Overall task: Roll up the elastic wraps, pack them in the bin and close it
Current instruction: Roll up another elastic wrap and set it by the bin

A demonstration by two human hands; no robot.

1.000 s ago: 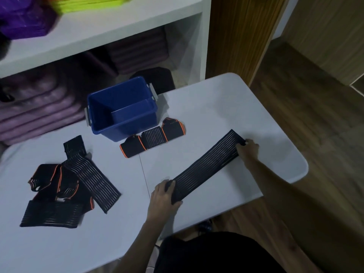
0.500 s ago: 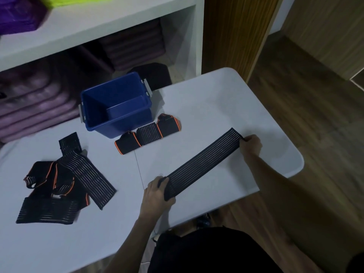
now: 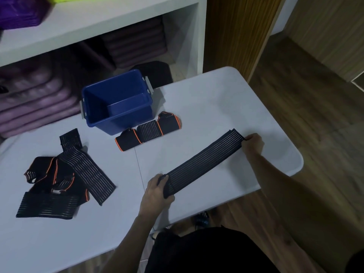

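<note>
A long black striped elastic wrap (image 3: pixel 204 161) lies stretched diagonally across the white table (image 3: pixel 226 107). My left hand (image 3: pixel 156 191) grips its near end, where a small roll has formed. My right hand (image 3: pixel 254 141) pinches the far end. An open blue bin (image 3: pixel 118 104) with grey latches stands behind, empty inside. Three rolled wraps (image 3: pixel 147 133), two with orange trim, lie in a row in front of the bin. A heap of unrolled black wraps (image 3: pixel 63 180) lies at the left.
White shelves (image 3: pixel 98 28) with purple folded mats stand behind the table. A black object (image 3: pixel 157 71) sits behind the bin. The table's rounded right edge drops to a wooden floor (image 3: pixel 315 115). No bin lid is in view.
The wrap has been pulled straighter between my hands, and my left hand has begun curling its near end into a roll. The view has shifted slightly.
</note>
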